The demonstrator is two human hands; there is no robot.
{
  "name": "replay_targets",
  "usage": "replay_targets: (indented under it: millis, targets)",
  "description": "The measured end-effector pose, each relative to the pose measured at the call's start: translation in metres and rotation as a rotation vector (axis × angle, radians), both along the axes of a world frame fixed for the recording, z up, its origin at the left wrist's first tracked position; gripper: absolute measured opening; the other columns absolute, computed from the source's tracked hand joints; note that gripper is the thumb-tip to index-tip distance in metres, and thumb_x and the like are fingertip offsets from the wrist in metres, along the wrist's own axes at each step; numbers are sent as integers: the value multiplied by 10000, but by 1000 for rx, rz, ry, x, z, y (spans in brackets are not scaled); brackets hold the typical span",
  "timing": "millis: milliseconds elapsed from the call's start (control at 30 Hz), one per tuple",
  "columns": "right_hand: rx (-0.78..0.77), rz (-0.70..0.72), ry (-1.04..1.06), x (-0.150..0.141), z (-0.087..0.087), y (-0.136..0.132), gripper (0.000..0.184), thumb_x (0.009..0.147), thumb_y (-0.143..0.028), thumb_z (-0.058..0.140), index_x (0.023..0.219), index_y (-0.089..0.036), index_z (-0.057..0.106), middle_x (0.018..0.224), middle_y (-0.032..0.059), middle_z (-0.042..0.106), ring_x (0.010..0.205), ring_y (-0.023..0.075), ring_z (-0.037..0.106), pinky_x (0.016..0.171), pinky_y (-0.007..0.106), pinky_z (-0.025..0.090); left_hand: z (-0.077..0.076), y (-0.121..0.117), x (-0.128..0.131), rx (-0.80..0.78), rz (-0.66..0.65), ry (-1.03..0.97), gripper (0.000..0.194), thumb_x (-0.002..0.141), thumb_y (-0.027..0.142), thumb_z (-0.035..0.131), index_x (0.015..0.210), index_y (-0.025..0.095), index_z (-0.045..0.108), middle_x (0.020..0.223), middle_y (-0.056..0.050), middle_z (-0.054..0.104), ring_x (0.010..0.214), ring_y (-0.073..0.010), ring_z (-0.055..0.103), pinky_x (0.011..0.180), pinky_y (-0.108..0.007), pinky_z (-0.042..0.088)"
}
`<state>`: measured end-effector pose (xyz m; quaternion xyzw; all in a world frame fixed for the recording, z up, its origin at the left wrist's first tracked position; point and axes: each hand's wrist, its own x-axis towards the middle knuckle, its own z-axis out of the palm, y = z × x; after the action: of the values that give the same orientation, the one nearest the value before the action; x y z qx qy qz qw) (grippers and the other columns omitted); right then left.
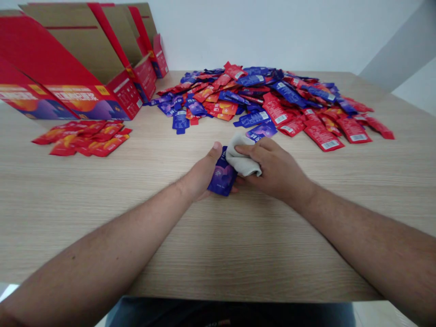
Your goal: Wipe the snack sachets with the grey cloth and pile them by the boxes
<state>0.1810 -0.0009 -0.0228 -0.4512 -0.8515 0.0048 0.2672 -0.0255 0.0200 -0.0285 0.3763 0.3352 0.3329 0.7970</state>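
Note:
My left hand holds a purple sachet from its left side and beneath, with the thumb along its upper edge. A pale grey cloth is pinched in my right hand and covers the upper right part of that sachet. Some fingertips show below the cloth, at the sachet's right edge. Just behind the cloth, another purple sachet lies at the front of a large heap of red and purple sachets.
Open red cardboard boxes stand in a row at the back left. Before them lies a small pile of red and orange sachets. The pale wooden table has its front edge close to my body, and a white wall rises behind.

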Motion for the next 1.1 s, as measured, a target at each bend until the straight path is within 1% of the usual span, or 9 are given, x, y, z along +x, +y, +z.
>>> replay_targets:
  millis: [67,133,300,467,567,633,800,933,1100]
  targets:
    - [-31,109,-37,-2,1,-3,564,898,-308,764,1451,-206,712,1170,127,719,1051,304,693,898,425,594,-2,0,3,15,47,-42,743,1070,762,414,1299,137,741,937,-149,818,792,-237,793,669,-292,623]
    - [-47,152,-56,-3,1,-4,567,899,-315,767,1459,-248,703,1179,109,720,1059,296,686,898,417,593,-1,-1,5,9,68,-55,714,1076,743,428,1307,145,743,919,-138,818,801,-238,796,664,-281,618]
    - [4,-46,22,3,-1,3,540,907,-288,750,1436,-180,722,1132,144,723,1033,311,683,882,427,582,6,0,-1,-50,6,5,729,1088,740,377,1316,141,725,937,-143,818,744,-242,786,602,-310,628]
    - [-66,195,-92,-1,1,-3,533,895,-320,775,1422,-250,729,1132,95,705,961,254,662,838,367,562,4,5,2,-121,50,-108,698,1113,676,373,1287,112,745,957,-160,823,819,-253,802,727,-337,651]
    - [-63,122,-90,1,1,-2,509,922,-316,754,1424,-234,729,1135,111,702,963,253,658,831,362,556,5,8,5,-125,122,-119,623,1137,594,370,1253,117,753,967,-148,825,842,-250,800,778,-358,657]
    - [-51,67,-82,3,1,1,509,928,-335,760,1420,-207,736,1125,133,701,972,268,661,818,367,554,8,8,5,-142,185,-110,576,1144,558,368,1184,135,757,935,-124,819,802,-239,787,753,-360,653]
    - [-102,268,-132,2,0,0,499,932,-335,754,1424,-259,741,1146,101,707,937,247,657,821,360,554,16,12,0,-275,265,-73,416,1115,472,471,1010,164,732,821,-69,774,661,-200,737,631,-316,607]
    - [-91,215,-89,2,0,0,503,926,-350,765,1417,-243,741,1139,113,703,944,251,654,820,361,549,17,15,-1,-296,264,-30,388,1112,439,457,1064,168,731,834,-73,784,685,-225,757,658,-361,634]
    - [-114,306,-154,-2,-1,-4,464,946,-350,745,1404,-273,745,1105,74,703,909,225,649,806,336,535,17,15,1,-290,337,-34,362,1111,411,497,1096,140,737,794,-41,750,665,-184,729,651,-309,600]
